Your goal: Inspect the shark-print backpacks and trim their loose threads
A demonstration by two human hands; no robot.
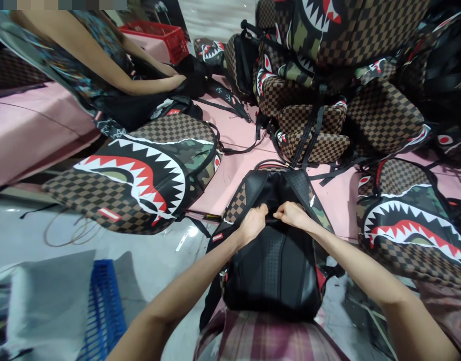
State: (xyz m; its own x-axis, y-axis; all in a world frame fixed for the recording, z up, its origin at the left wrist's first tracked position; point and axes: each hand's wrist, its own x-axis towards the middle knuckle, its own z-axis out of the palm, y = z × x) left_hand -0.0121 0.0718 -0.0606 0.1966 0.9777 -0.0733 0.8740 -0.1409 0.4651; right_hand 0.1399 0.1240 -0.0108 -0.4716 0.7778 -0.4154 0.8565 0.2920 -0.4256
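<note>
A black backpack with checkered and camouflage sides lies in front of me, its padded back facing up and its lower end at my lap. My left hand is closed at the left edge of a dark opening near the top of that back. Close by on the right, my right hand is also closed, its fingertips at the same opening. The two hands are a small gap apart. What the fingers pinch is too small and dark to make out.
A shark-mouth backpack lies at the left on the pink table, another at the right. Many checkered bags are piled at the back right. Another person's arms work at the upper left, near a red crate. A blue basket stands lower left.
</note>
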